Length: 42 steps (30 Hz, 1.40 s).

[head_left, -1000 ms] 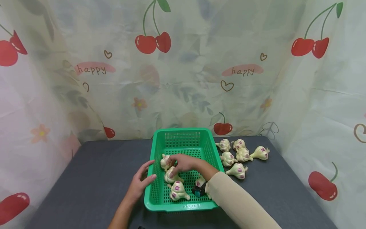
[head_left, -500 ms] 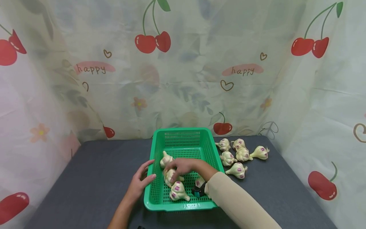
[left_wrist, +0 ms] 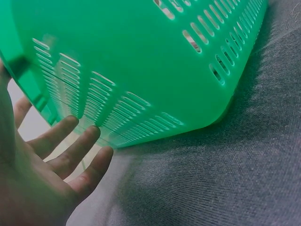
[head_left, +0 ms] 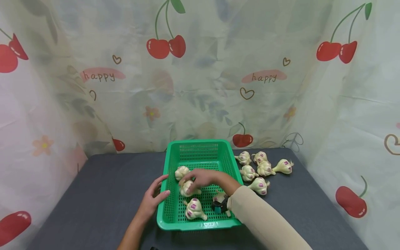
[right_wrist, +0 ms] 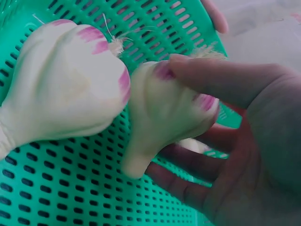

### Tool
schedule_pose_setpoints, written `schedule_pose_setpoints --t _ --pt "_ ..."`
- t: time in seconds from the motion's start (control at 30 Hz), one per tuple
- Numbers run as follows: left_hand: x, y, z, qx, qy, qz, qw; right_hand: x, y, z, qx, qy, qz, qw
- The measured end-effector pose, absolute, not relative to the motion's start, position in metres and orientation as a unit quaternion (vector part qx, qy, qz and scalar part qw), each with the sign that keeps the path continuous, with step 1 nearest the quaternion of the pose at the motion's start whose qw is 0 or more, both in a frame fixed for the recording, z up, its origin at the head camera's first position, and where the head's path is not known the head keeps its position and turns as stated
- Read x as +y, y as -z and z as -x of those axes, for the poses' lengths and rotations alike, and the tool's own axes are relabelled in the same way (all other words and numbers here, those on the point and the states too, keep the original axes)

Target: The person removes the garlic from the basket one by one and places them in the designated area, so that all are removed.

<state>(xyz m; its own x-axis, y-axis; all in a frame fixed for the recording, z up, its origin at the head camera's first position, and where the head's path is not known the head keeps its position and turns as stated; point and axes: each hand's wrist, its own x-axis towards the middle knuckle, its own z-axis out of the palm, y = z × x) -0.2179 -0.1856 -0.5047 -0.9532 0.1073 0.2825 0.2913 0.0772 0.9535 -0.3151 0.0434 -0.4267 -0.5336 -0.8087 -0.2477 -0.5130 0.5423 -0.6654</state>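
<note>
My right hand (head_left: 203, 177) reaches into the green plastic basket (head_left: 160, 215) and holds a garlic bulb (head_left: 186, 189). In the right wrist view the thumb lies on top of this garlic bulb (right_wrist: 164, 101), fingers beneath it, its stem pointing down. Another garlic bulb (head_left: 182, 172) lies just beyond it by the left wall; a purple-marked one (head_left: 194, 209) is nearer me. Partly behind the wrist sits one more garlic bulb (head_left: 219, 197). My left hand (head_left: 153, 196) touches the basket's left side, thumb at the rim; the left wrist view shows spread, fairly straight fingers (left_wrist: 77, 150) against the slotted wall.
Several garlic bulbs (head_left: 265, 168) lie on the dark tablecloth (head_left: 118, 198) right of the basket. A cherry-patterned curtain (head_left: 200, 86) stands behind the table and along both sides. A black band with a small device (head_left: 219, 205) is on my right wrist.
The garlic bulb under my right hand has shifted slightly away from the nearest bulb. The far bulb has turned, its upright stem no longer showing. My left hand stays in place.
</note>
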Motion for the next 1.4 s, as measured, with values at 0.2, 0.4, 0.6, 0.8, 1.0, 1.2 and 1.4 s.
schedule_pose_setpoints --t 0.2,0.4,0.6,0.8,1.0,1.2,1.4 --pt "-0.186 0.504 0.217 -0.736 0.660 0.129 0.072 0.052 0.420 0.316 0.826 0.320 0.394 0.246" --pt "-0.186 0.504 0.218 -0.731 0.666 0.131 0.066 0.064 0.412 0.321 0.818 0.375 0.370 0.232" --pt "-0.185 0.506 0.217 -0.729 0.666 0.141 0.069 0.079 0.402 0.325 0.800 0.425 0.362 0.221" --pt "-0.185 0.505 0.217 -0.729 0.667 0.137 0.070 0.093 0.393 0.329 0.785 0.477 0.337 0.208" --pt "-0.186 0.505 0.217 -0.729 0.666 0.141 0.073 0.105 0.387 0.331 0.779 0.505 0.317 0.192" --pt "-0.186 0.504 0.216 -0.727 0.664 0.153 0.082 0.117 0.381 0.331 0.779 0.525 0.292 0.180" --pt "-0.184 0.503 0.214 -0.728 0.661 0.157 0.089 0.129 0.379 0.332 0.788 0.539 0.259 0.148"
